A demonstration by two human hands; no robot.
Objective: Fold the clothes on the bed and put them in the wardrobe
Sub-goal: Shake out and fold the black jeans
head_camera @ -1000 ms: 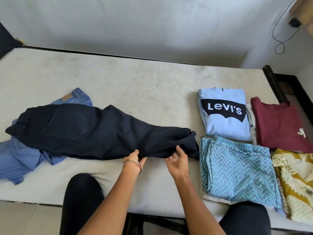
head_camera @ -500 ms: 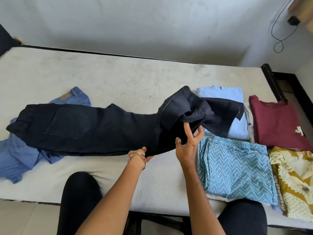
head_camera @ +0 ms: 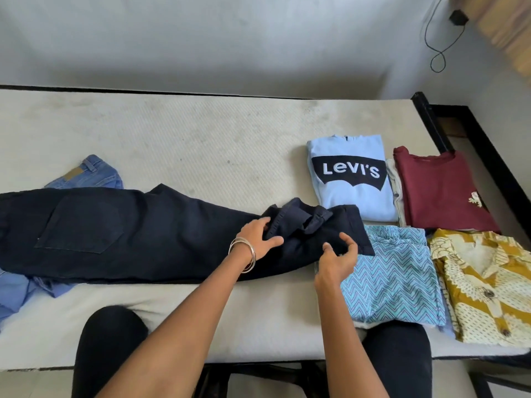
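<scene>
Left hand: the left hand, bangles at the wrist, lies on the dark trousers with its fingers curled over a bunched fold near the leg ends, gripping it.
Right hand: the right hand hovers just over the leg ends with fingers loosely bent and apart; it looks to be holding nothing, and whether the fingertips touch the cloth cannot be told.
Trousers: they stretch flat across the bed, waist far to the person's left, back pocket upward; the leg ends are rumpled and one corner overlaps the zigzag garment.
Under the trousers: blue jeans peek out behind and below the waist end, unfolded.
Folded pile: to the right sit a pale blue Levi's top, a maroon shirt, the zigzag piece and a yellow patterned shirt, all flat and side by side.
Step in hand: probably squaring up the leg ends before folding the trousers in half.
Doing it well: flatten the bunched hems so both legs lie edge to edge, then grip them together and carry them toward the waist, keeping the fold line straight.
Watch for: the corner resting on the zigzag garment could drag it out of shape; lift it clear first.
Wardrobe: not in view.
</scene>
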